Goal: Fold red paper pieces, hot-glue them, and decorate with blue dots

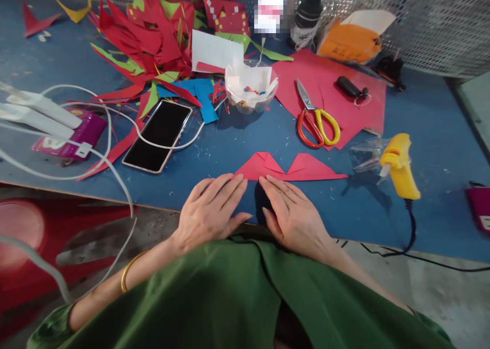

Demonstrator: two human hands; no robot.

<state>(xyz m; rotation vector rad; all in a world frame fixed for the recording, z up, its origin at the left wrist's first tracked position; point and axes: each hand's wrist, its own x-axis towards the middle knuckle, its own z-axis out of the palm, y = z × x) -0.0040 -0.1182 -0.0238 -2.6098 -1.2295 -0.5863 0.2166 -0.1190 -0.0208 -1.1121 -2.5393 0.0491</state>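
A folded piece of red paper (275, 171) lies near the front edge of the blue table, with two raised peaks and a notch between them. My left hand (214, 206) rests flat with its fingertips on the paper's left end. Beside it, my right hand (293, 214) lies with fingers stretched out, their tips touching the paper's lower edge near the middle. Neither hand grips anything. Behind the paper, scissors (314, 115) with one red and one yellow handle loop lie partly on red paper sheets (363, 104).
A yellow glue gun (400, 165) stands at the right, its black cord hanging over the edge. At the left are a phone (158, 134), white cables and a purple power strip (88, 132). Paper scraps (153, 43) and a clear bowl (250, 91) sit farther back.
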